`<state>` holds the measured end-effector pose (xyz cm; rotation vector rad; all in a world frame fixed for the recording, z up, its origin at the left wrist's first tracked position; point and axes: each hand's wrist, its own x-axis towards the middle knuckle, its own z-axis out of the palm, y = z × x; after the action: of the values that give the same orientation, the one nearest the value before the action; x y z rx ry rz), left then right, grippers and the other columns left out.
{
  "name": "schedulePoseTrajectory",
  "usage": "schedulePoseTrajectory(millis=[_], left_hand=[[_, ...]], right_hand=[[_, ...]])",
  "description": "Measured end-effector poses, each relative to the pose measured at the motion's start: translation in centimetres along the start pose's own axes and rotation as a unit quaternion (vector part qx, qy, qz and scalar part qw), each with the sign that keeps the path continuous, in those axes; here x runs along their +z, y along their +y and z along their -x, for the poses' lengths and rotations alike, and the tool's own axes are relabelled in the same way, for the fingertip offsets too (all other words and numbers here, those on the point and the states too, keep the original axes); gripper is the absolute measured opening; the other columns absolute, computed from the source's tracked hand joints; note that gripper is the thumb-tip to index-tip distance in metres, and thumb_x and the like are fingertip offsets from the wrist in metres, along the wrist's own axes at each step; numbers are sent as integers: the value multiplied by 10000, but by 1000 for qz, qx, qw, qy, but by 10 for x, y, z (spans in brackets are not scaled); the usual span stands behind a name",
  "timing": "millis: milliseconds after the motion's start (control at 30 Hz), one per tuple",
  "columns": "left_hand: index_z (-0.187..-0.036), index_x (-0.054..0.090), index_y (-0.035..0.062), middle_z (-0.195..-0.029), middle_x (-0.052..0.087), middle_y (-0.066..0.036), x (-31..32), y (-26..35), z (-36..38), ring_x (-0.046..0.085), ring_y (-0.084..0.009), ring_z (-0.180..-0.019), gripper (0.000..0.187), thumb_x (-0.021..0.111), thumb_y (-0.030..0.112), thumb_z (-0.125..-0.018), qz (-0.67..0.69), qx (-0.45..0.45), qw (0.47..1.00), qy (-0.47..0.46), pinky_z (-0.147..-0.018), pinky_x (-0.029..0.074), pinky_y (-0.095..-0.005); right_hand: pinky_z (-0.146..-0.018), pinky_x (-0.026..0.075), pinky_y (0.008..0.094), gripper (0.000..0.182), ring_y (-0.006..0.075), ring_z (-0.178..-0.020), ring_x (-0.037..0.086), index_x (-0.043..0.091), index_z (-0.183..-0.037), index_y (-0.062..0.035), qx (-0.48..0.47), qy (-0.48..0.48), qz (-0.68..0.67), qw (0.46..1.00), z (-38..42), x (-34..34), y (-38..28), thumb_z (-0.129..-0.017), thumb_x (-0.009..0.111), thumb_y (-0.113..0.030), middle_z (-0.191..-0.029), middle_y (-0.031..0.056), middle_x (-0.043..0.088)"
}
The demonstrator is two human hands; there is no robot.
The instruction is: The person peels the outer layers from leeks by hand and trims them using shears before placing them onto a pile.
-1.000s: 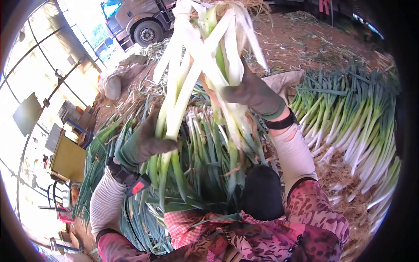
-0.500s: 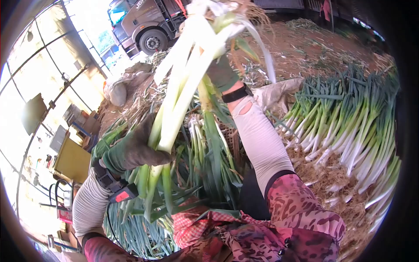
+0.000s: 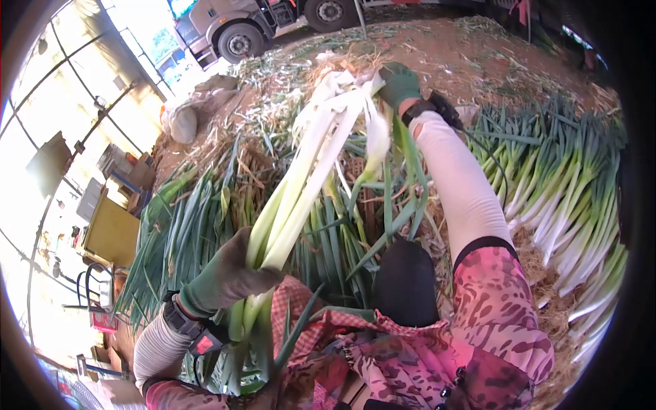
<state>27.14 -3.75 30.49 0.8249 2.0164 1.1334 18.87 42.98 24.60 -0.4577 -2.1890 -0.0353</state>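
My left hand (image 3: 229, 277), in a green and grey glove, is wrapped round a bunch of thick green onions (image 3: 301, 184). Their white ends and roots point up and away, while the leaves hang down over my lap. At the root end, my right hand (image 3: 400, 85) in a green glove is closed beside the bunch. Loose outer leaves (image 3: 410, 184) trail below it, and its fingertips are partly hidden. Behind the bunch lies a pile of green onions (image 3: 198, 219).
Neat rows of green onions (image 3: 560, 178) lie at the right, roots toward me. Trimmings litter the soil (image 3: 437, 55) ahead. A truck (image 3: 253, 27) stands at the back, sacks (image 3: 184, 119) and a yellow cabinet (image 3: 109, 232) at the left.
The bunch has come lower, its root end now nearer the ground. My right hand has moved right and has pulled strips of outer leaf away from the stalks. My left hand has dropped slightly.
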Motion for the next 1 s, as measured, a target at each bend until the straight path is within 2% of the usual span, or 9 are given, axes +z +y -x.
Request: schedulePoseTrajectory(millis=[133, 200, 433, 633, 700, 733, 800, 933, 1000], left_hand=[[-1392, 402, 52, -1268, 556, -79, 3, -55, 19, 539, -178, -1124, 779, 836, 160, -755, -118, 29, 992, -36, -982, 459, -328], [-1457, 325, 49, -1368, 488, -57, 19, -73, 57, 498, -187, -1198, 935, 872, 133, -703, 177, -91, 974, -106, -1044, 421, -332], [-1323, 431, 8, -1169, 602, -83, 31, -131, 45, 568, -160, -1015, 728, 839, 169, -742, -11, -77, 997, -22, -888, 480, -329], [-1322, 407, -3, -1103, 614, -123, 42, -140, 11, 599, -193, -954, 767, 840, 202, -724, -163, 21, 984, 69, -841, 500, -356], [-1338, 382, -6, -1091, 617, -174, 48, -144, 7, 639, -253, -936, 809, 840, 257, -726, -190, 81, 976, 74, -809, 514, -382], [-1347, 371, -6, -1087, 619, -185, 52, -142, 7, 648, -275, -924, 817, 837, 256, -729, -216, 69, 971, 70, -792, 518, -388], [-1365, 350, -4, -1078, 622, -205, 63, -138, 12, 666, -317, -901, 831, 829, 253, -736, -267, 43, 961, 67, -759, 526, -400], [-1401, 311, 1, -1091, 625, -210, 90, -156, 11, 667, -331, -928, 860, 817, 194, -733, -179, 46, 980, 70, -777, 529, -393], [-1401, 319, 0, -1136, 622, -157, 98, -174, 5, 629, -244, -1013, 877, 831, 167, -709, -90, 13, 994, 56, -867, 509, -359]], right_hand=[[-862, 516, 407, 218, 314, -980, 650, 724, -917, -152, 174, -91, 8, 981, -9, 16, 85, -794, 595, -277, -1049, 126, 691], [-874, 511, 379, 278, 286, -1017, 637, 674, -1050, -116, 339, -21, 233, 911, -7, 20, 151, -848, 577, -279, -1100, 122, 677], [-915, 511, 320, 346, 224, -1062, 619, 604, -1180, -91, 210, -111, -327, 915, 76, -46, 217, -858, 644, -208, -1134, 119, 659], [-950, 511, 270, 460, 172, -1100, 602, 544, -1292, -69, 195, -271, -685, 647, 123, -46, 47, -867, 701, -148, -1162, 116, 643], [-991, 486, 276, 422, 149, -1164, 558, 503, -1318, -45, 19, -368, -606, 705, 130, -17, -10, -934, 627, -170, -1228, 102, 608], [-739, 589, 268, 326, 168, -855, 675, 607, -1168, -77, 106, -369, -802, 458, 145, 53, -28, -890, 698, -219, -1027, 68, 685], [-792, 550, 274, 261, 150, -889, 655, 606, -1156, -80, 147, -315, -798, 493, 184, 48, -75, -954, 597, -245, -1061, 61, 669], [-938, 457, 400, 276, 321, -1142, 592, 583, -1179, -60, 56, -399, -410, 818, 179, 69, -113, -966, 473, -196, -1205, 218, 606], [-908, 475, 392, 276, 314, -1048, 628, 603, -1131, -92, -129, -241, -281, 920, 190, 63, -106, -893, 547, -219, -1077, 170, 650]])
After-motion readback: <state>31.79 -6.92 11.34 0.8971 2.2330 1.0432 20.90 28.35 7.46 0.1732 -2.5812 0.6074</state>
